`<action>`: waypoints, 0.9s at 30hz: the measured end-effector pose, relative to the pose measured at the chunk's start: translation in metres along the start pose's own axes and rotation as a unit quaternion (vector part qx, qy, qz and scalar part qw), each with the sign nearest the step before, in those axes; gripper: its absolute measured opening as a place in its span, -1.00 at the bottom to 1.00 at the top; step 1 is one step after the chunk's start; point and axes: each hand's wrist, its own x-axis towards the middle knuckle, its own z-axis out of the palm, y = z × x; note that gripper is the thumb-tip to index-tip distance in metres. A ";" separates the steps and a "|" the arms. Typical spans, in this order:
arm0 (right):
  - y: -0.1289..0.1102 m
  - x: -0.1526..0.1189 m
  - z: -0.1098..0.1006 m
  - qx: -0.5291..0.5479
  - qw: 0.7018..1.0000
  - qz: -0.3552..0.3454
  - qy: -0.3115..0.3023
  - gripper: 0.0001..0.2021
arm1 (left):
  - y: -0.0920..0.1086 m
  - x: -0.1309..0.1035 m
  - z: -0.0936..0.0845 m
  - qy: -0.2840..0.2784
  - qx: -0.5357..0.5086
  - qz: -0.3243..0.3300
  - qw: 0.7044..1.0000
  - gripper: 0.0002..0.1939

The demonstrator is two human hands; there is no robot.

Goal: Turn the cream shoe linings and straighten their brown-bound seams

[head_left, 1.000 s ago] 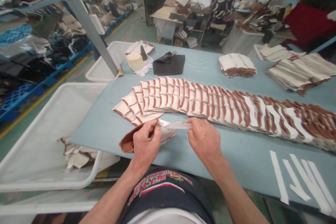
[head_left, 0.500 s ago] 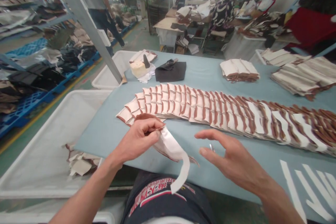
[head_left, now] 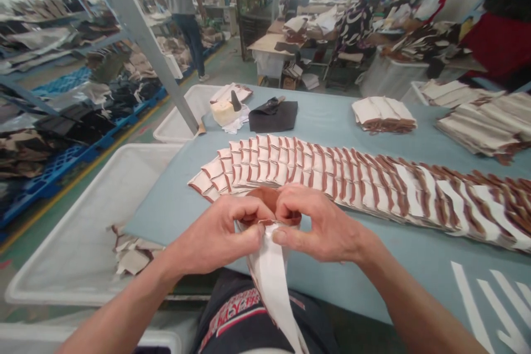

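Both hands pinch a brown-and-white piece and its white strip at the edge of a blue-green counter.
The piece sits directly between the 2 hands, neither nearer; the left hand and the right hand grip its upper rim, thumbs and fingers closed almost tip to tip. The strip's long axis runs from that pinch down toward the worker's body, its lower end slanting right. Just beyond, a long overlapping row of pieces crosses the counter; loose white strips lie at right. To the left, a large white bin holds pale scraps; the contents of a 2nd white bin farther back cannot be made out.
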 end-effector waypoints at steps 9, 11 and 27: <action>-0.002 -0.013 0.019 -0.102 0.993 0.048 -0.031 -0.78 | -0.021 -0.010 0.012 0.058 0.216 0.075 0.972 -0.82; -0.002 -0.017 0.021 -0.120 0.991 0.053 -0.022 -0.83 | -0.027 -0.011 0.016 0.058 0.222 0.076 0.970 -0.82; -0.022 -0.024 0.022 0.087 0.982 0.164 -0.028 -0.80 | -0.024 -0.022 0.024 0.054 0.144 0.195 0.969 -0.80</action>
